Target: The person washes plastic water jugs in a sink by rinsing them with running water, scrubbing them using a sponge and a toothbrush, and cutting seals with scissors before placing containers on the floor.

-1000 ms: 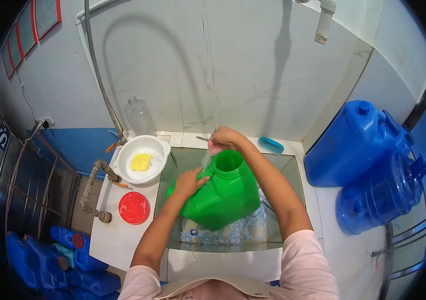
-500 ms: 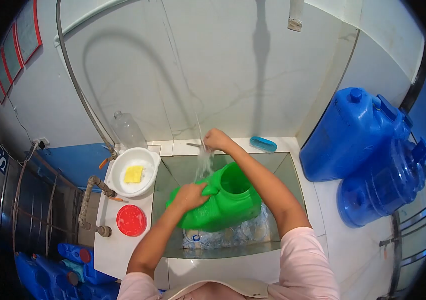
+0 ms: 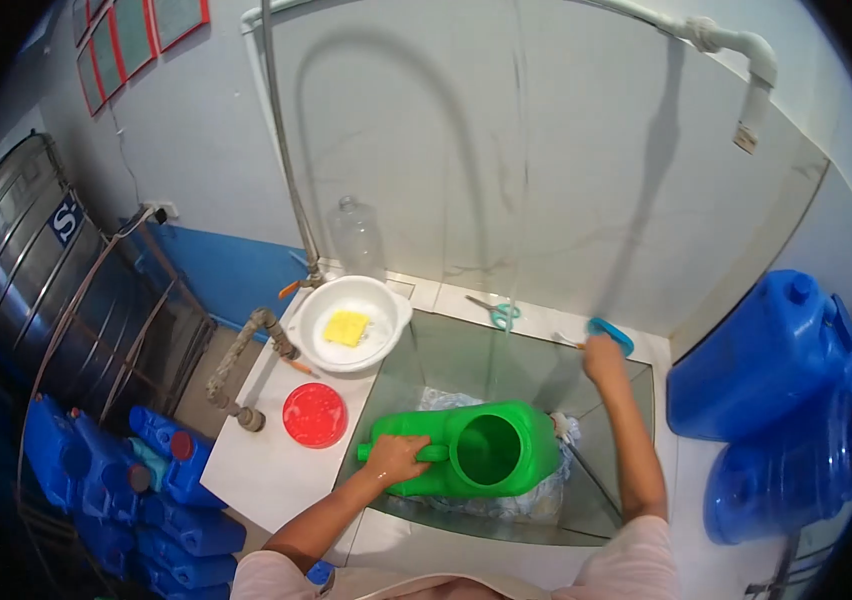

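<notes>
My left hand [image 3: 398,459] is closed round the handle of a green plastic jug [image 3: 416,425]. The jug lies on its side over a glass-walled basin [image 3: 586,535], its wide round opening facing up toward me. My right hand [image 3: 602,360] reaches to the basin's back right ledge, against the near edge of a blue brush [image 3: 614,335]. Its fingers are mostly hidden, so their grip on the brush is unclear. Just left of that hand is a small white-and-orange item [image 3: 571,340]. Scissors [image 3: 496,312] with teal handles lie farther left on the ledge.
A white tub [image 3: 396,335] holds suds and a yellow sponge [image 3: 346,328]. Before it are a red lid [image 3: 314,415] and pipe [image 3: 236,375]. A clear bottle [image 3: 356,235] stands behind. Blue containers [image 3: 766,355] stand right; several more [image 3: 186,520] are lower left.
My right hand has moved right from the scissors and the splashing water to the blue brush. The green jug is lower and more level, still held by my left hand. The view has shifted.
</notes>
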The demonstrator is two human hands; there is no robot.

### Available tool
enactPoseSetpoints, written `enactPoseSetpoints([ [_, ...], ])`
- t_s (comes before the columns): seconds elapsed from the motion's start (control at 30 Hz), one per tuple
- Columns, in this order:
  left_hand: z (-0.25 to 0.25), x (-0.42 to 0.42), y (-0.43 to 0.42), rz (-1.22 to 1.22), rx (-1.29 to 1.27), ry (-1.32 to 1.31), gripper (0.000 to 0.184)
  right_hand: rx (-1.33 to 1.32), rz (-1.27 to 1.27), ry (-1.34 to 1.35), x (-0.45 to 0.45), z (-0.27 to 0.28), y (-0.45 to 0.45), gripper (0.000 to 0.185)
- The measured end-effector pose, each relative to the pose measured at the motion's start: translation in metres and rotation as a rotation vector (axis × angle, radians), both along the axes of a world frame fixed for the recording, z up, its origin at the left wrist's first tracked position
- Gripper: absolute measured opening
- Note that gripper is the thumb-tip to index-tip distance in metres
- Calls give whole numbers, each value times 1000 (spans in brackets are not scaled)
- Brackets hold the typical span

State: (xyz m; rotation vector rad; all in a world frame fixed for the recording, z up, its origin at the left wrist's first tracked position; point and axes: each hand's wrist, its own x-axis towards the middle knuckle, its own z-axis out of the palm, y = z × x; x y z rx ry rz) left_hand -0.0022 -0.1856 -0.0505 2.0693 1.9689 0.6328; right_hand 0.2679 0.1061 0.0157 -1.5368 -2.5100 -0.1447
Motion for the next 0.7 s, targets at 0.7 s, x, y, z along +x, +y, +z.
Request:
enactPoseSetpoints([
  [0.7, 12, 10, -18, 67, 84, -37, 25, -310, 542, 92, -235, 99, -107, 23],
])
